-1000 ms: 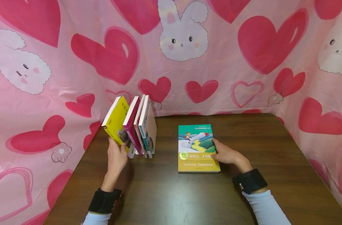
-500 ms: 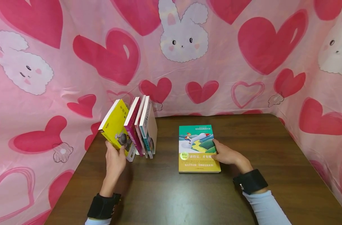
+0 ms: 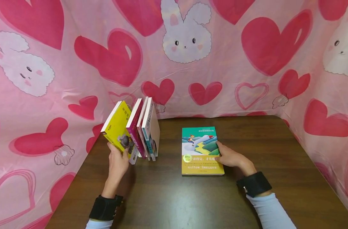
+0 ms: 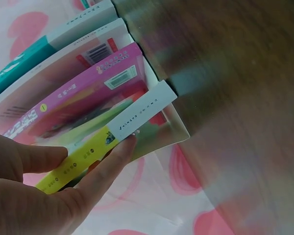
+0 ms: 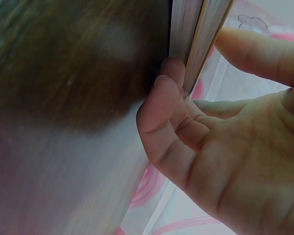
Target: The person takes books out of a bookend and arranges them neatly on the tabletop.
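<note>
A yellow book (image 3: 119, 128) leans left beside a row of upright books. My left hand (image 3: 116, 162) grips its lower spine; in the left wrist view, the thumb (image 4: 44, 157) lies on one side of the spine and a finger (image 4: 108, 171) on the other. Nearest to it stands a magenta book (image 3: 135, 128), then a thin pale book (image 3: 141, 127) and a white and teal book (image 3: 147, 124). A green and yellow book (image 3: 201, 143) lies flat on the table. My right hand (image 3: 232, 156) holds its right edge, thumb on the cover, fingers curled against the pages (image 5: 186, 29).
A white bookend (image 3: 156, 133) stands against the right side of the row. The brown wooden table (image 3: 174, 200) extends between and in front of the hands. Pink heart-patterned cloth (image 3: 185, 92) hangs behind the table and at both sides.
The left hand has tilted the yellow book further left and drawn it slightly toward me, mostly in the first half second. The right hand and the flat book have stayed put.
</note>
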### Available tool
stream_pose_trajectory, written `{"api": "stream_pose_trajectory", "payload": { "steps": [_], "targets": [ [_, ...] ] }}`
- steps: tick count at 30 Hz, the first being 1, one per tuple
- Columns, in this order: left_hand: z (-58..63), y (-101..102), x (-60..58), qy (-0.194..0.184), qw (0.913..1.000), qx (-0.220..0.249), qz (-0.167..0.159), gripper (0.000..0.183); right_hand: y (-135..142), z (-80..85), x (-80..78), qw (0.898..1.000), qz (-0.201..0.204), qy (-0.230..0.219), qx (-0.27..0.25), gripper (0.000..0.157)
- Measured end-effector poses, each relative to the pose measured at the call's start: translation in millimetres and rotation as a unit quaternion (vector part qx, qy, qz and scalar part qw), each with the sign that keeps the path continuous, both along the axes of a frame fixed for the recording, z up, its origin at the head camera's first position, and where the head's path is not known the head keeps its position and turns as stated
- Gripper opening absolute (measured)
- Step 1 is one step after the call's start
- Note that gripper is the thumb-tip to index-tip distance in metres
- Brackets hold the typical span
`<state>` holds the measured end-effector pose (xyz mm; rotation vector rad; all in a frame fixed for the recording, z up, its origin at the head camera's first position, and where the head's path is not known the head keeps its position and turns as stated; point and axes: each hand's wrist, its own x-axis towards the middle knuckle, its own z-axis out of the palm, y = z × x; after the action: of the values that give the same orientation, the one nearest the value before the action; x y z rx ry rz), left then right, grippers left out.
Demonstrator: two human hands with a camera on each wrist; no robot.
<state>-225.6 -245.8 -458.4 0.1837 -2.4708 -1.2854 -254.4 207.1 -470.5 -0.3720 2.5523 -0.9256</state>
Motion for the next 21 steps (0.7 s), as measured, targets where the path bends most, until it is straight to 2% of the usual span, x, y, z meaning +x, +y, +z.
{"api": "stream_pose_trajectory", "payload": {
  "steps": [9, 13, 21],
  "targets": [
    [0.6, -2.2, 7.5, -0.018, 0.9998, 0.004, 0.001, 0.063, 3.5, -0.7, -2.0, 1.000, 0.014, 0.004, -0.010, 0.093],
    [-0.3, -2.5, 9.9, -0.017, 0.9997, 0.017, 0.012, 0.063, 2.8, -0.3, -2.0, 1.000, 0.005, -0.007, -0.012, 0.090],
    [-4.0, -5.4, 6.4, -0.023, 0.9988, 0.022, 0.036, 0.075, 3.2, -2.0, -3.0, 1.000, 0.015, 0.002, -0.006, 0.092]
  ]
}}
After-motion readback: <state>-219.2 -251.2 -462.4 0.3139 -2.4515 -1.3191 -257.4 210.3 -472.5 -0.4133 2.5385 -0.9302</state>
